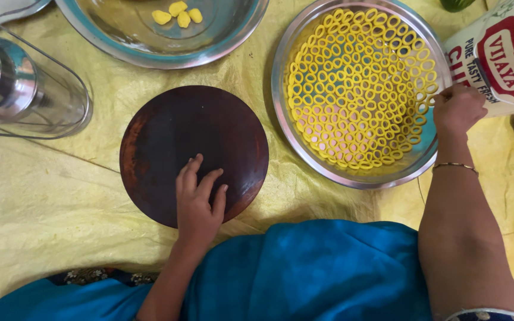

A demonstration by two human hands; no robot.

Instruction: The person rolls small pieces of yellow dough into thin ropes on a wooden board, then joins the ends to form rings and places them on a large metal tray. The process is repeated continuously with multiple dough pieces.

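On the yellow sheet (pixel 43 202), the left hand (pixel 199 199) lies flat with fingers spread on the round dark wooden board (pixel 193 148), holding nothing. The right hand (pixel 456 110) grips a white-and-red carton (pixel 498 59) tilted just beside the steel tray (pixel 281 101) of yellow rings (pixel 358 89). Tipped further, I judge the carton could spill across the rings or knock the tray's rim.
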